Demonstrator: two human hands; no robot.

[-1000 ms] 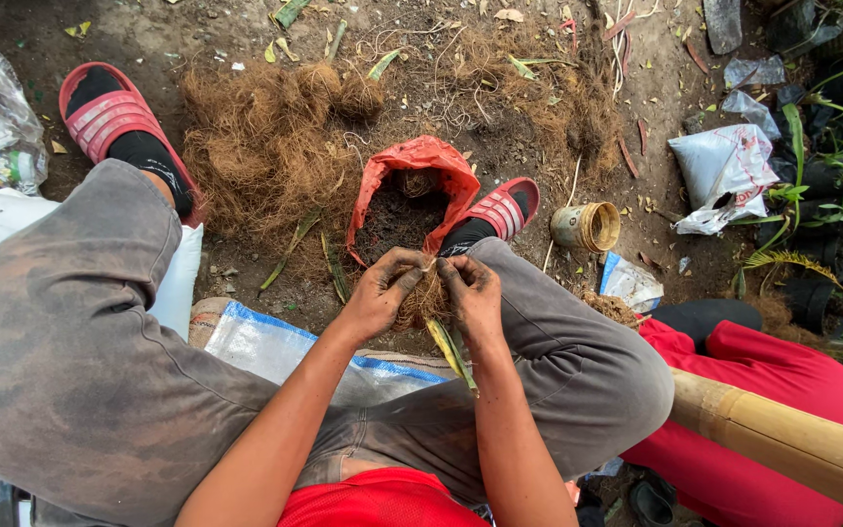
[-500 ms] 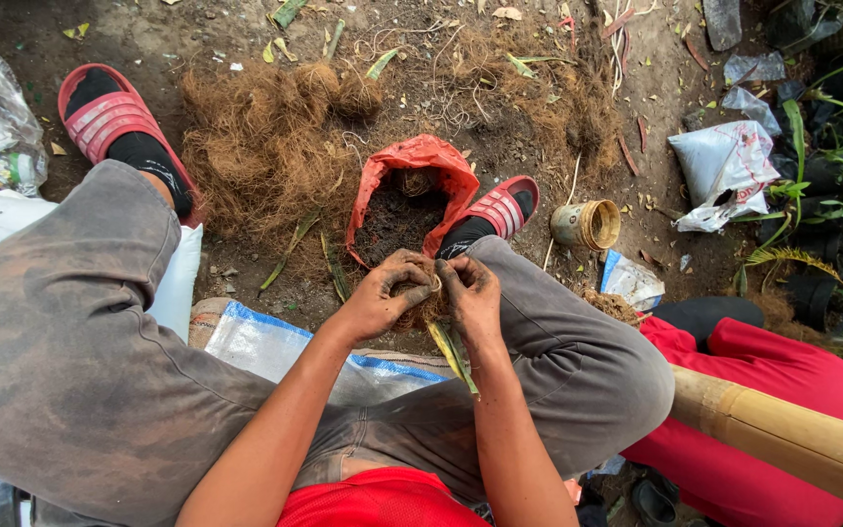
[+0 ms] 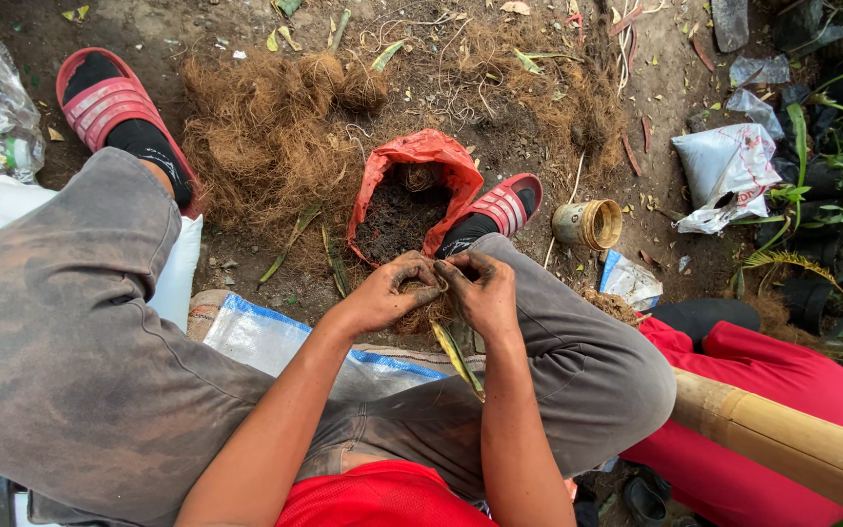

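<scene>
My left hand and my right hand meet above my right knee, both closed around a small wad of brown coconut fibre. A yellow-green leaf blade hangs down from the wad between my wrists. Just beyond my hands an open red plastic bag holds dark soil. A big heap of loose brown fibre lies on the ground behind it, to the left.
My feet wear red sandals. A small round tin lies right of the bag. A white plastic bag and green plants are at right. A bamboo pole and red cloth sit at lower right.
My fingers have shifted slightly around the fibre wad, with the left hand closing more over it. Nothing else has moved.
</scene>
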